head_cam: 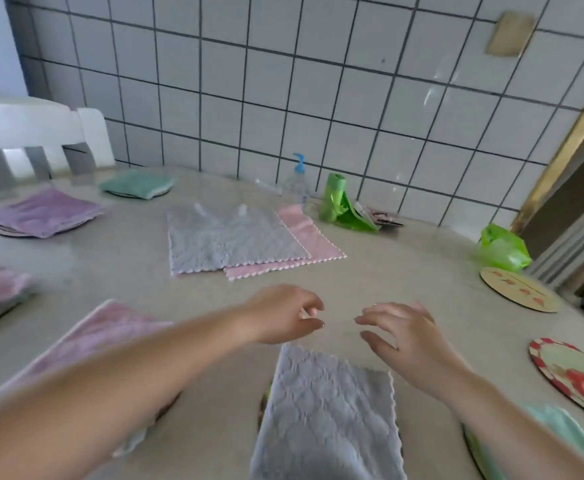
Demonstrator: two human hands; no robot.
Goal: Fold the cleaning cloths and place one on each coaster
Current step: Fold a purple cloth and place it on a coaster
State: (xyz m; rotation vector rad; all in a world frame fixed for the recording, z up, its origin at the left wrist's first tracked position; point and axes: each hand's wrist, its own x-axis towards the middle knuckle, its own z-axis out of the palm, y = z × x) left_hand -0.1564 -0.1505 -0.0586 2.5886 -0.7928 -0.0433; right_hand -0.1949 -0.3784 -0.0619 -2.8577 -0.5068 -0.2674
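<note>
Here both hands (left hand [283, 315], right hand [401, 332]) hover empty, fingers relaxed, above the folded grey cloth [328, 420].

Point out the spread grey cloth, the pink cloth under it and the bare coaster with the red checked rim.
Spread grey cloth [229, 239]: head view, its middle.
Pink cloth [313, 241]: head view, its uncovered right strip.
Checked-rim coaster [574, 374]: head view, its face.

Textured gray cloth [328, 410], glossy wall tiles [249, 81]
</note>
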